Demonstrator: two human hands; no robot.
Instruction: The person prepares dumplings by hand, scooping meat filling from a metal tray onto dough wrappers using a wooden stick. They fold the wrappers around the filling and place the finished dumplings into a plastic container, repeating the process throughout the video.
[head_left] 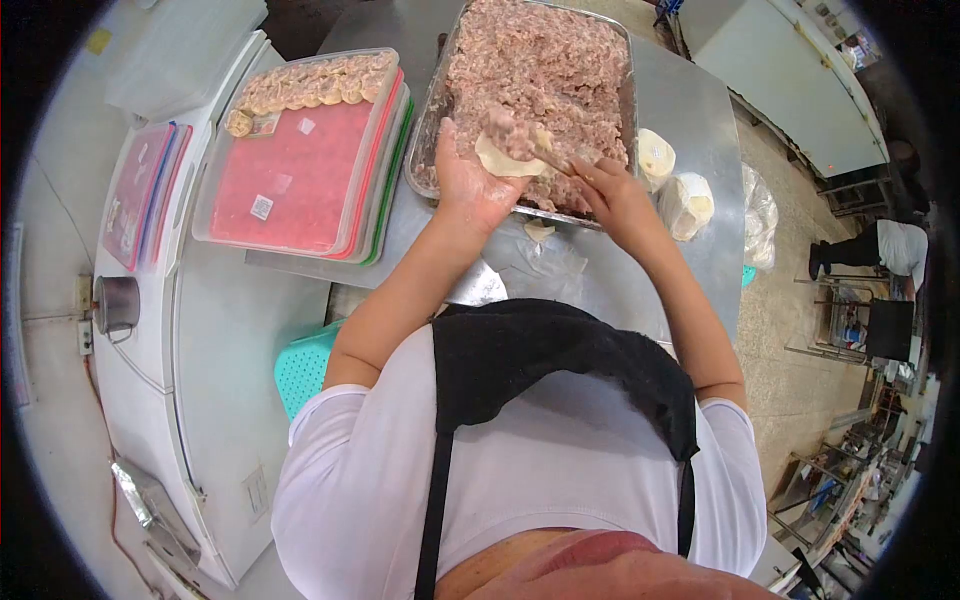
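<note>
Near the top centre of the frame, supporting a round wrapper (490,160) on the left hand (468,185), palm up and open, with meat filling (512,135) on top. Pinching a stick (557,160) in the fingers of the right hand (618,203), above a metal tray (632,95) of ground meat on the steel table (690,95). At upper left, stacked with plastic boxes (285,190); at far right, shared with another person (900,245).

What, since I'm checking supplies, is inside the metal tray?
Pinkish minced filling is heaped across the metal tray. Whatever lies beneath the heap can't be seen, and the left hand and right hand cover bits of the near side.
</note>
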